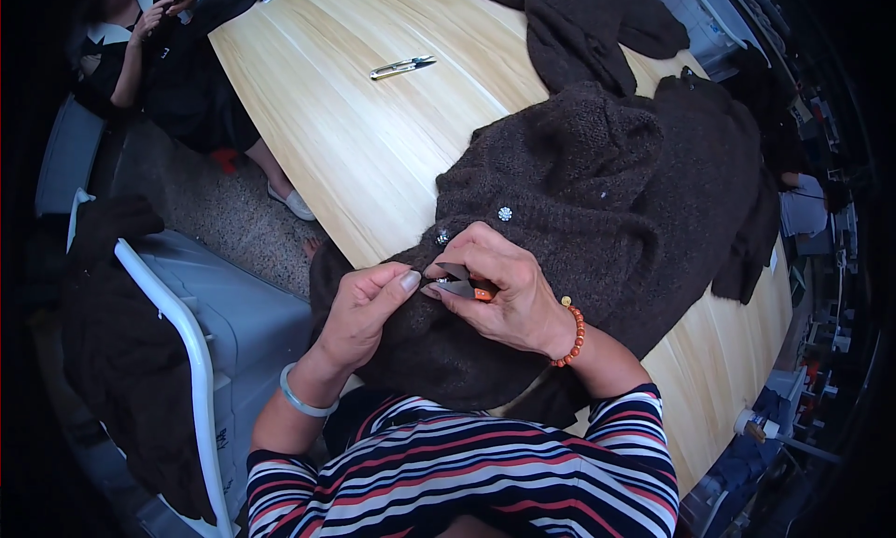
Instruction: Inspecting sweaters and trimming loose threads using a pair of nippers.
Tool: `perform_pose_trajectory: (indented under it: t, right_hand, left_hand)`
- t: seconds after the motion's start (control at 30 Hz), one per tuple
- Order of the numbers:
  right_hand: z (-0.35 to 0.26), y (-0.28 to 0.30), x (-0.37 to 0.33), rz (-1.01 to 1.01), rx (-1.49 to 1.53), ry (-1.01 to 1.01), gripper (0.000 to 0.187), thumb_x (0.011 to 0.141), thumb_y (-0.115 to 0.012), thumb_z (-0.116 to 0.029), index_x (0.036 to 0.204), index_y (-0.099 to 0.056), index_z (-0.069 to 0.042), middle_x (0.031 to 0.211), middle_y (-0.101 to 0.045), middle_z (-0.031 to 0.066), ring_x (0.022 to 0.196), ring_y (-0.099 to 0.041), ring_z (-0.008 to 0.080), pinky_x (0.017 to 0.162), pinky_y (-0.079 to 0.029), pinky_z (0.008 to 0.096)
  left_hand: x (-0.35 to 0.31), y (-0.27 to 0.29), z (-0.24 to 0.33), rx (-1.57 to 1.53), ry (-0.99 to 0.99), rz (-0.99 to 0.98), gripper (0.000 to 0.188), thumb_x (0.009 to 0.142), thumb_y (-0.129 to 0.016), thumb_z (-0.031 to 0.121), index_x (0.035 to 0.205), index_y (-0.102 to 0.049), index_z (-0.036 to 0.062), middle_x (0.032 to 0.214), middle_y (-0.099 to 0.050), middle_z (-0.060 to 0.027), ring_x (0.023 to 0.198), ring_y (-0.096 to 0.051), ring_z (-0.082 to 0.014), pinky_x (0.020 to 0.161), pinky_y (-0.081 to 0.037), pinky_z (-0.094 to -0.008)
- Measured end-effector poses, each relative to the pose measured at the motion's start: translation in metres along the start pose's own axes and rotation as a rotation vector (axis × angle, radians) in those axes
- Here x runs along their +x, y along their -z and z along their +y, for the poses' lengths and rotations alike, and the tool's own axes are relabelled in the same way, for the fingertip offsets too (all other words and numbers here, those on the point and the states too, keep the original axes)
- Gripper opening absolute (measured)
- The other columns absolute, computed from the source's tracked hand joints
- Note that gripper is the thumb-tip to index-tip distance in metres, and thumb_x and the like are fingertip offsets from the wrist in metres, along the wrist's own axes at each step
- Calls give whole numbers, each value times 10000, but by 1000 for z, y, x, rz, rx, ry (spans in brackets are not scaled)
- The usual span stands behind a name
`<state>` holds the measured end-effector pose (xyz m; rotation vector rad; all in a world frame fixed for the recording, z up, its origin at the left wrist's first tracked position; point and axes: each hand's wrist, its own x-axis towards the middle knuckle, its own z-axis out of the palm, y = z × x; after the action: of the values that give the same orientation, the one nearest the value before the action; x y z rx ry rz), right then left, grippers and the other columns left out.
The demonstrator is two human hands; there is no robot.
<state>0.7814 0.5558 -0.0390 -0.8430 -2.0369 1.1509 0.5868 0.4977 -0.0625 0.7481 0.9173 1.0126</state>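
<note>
A dark brown knitted garment [597, 221] lies bunched over the table and down toward my body. My left hand [359, 309] pinches its edge between thumb and fingers. My right hand [513, 281] is closed around small thread snips [457, 287] with dark blades and an orange part. The blades are spread and lie right by my left fingertips, at a small shiny spot on the knit edge. A sparkling round button [505, 214] sits on the garment beyond my right hand, and another shiny button [442, 237] is just above my fingers.
Another pair of thread snips [402, 68] lies on the wooden table [327, 118]. More dark knitwear [588, 34] is at the far edge. A grey bin [243, 305] with dark garments stands at left. Two other people are nearby, one at far left, one at right.
</note>
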Motion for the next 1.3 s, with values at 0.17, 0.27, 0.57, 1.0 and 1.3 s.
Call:
perform_pose_trajectory:
  t: [0.17,0.27,0.57,1.0,1.3]
  right_hand:
    - [2,1,-3,78,79,19,204,730,-723,32,914,-643,-6,881,-590,80,757,-606,151,656,-471,247]
    - [3,6,-5,96,78,2,147,744,-693,49,868,-624,10,863,-591,77,762,-597,153,675,-467,257]
    - [7,26,-12,114,53,-112,28,825,-635,22,837,-610,17,864,-592,65,771,-562,120,702,-442,237]
    - [2,26,-15,108,29,-68,70,784,-655,45,838,-625,10,807,-599,61,716,-572,125,644,-438,236]
    - [3,27,-16,53,26,-82,98,774,-661,44,854,-620,5,816,-604,66,726,-586,140,653,-450,250]
  left_hand:
    - [3,3,-2,-8,1,-4,242,983,-481,139,1055,-623,-43,974,-649,-44,894,-565,-66,817,-432,-220]
    - [2,4,-1,-92,18,-6,242,988,-481,140,1064,-626,-38,958,-657,-33,864,-580,-55,802,-458,-211]
    - [1,5,-2,-82,15,5,246,991,-469,139,1077,-610,-43,976,-655,-42,881,-586,-69,823,-456,-218]
    - [2,5,-2,-127,34,40,257,984,-468,155,1071,-596,-50,1040,-657,-98,958,-610,-126,894,-464,-269]
    - [2,5,-7,-129,27,34,251,983,-483,128,1112,-594,-56,1032,-654,-71,933,-594,-90,862,-458,-238]
